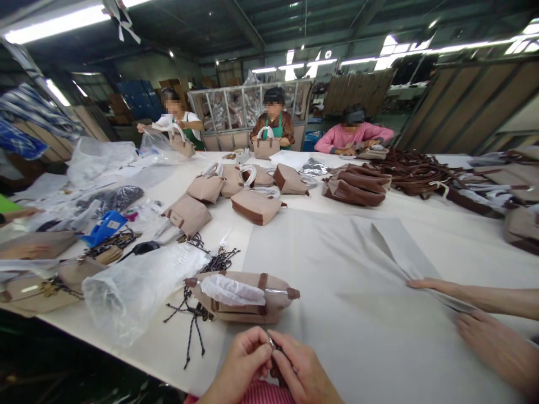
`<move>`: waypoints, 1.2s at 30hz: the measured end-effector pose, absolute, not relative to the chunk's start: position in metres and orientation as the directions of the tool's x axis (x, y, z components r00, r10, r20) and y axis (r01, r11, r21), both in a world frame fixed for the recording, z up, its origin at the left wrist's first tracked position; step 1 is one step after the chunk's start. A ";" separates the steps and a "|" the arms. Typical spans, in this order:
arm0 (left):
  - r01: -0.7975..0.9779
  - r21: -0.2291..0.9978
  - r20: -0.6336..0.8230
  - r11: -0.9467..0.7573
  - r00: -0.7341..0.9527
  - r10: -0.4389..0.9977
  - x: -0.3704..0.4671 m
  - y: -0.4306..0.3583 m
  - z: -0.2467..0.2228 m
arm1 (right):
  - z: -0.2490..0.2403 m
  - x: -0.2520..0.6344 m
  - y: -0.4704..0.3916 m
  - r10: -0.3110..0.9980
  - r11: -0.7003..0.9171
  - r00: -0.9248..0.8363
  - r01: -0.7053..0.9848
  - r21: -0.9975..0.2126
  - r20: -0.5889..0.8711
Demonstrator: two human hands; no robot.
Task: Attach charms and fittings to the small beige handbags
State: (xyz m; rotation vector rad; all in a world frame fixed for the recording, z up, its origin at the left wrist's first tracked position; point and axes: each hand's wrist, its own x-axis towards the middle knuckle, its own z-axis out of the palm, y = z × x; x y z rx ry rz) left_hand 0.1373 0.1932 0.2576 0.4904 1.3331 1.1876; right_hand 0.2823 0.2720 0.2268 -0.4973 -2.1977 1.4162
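Observation:
Close to my body, at the table's near edge, both hands meet over a dark brown strap (275,371) with a small shiny metal piece at its end. My left hand (246,359) is closed, thumb and fingertips pinching at the metal. Curled around the strap, my right hand (304,367) presses its fingers on it from the other side. Just beyond my hands lies a beige handbag (248,311) with brown trim, its handles wrapped in white film. Black patterned cords with tassels (196,336) lie left of this bag.
Clear plastic bags (126,300) and a blue tape dispenser (107,226) lie left. Several handbags (256,206) fill the middle; brown straps (415,171) pile up far right. Another person's hands (442,289) hold a grey sheet (337,264) at right. Several co-workers sit opposite.

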 end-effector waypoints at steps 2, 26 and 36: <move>-0.248 0.899 -0.421 0.360 -0.269 0.866 0.136 0.197 0.257 | 0.230 0.279 0.271 0.562 0.327 -0.814 0.058 -0.943 0.144; -0.311 0.857 -0.490 0.411 -0.244 0.837 0.138 0.204 0.264 | 0.227 0.285 0.274 0.613 -0.055 -0.785 0.065 -0.996 -0.085; -0.440 0.789 -0.549 0.429 -0.193 0.813 0.139 0.213 0.256 | 0.223 0.275 0.282 0.617 -0.314 -0.774 -0.077 -0.946 -0.142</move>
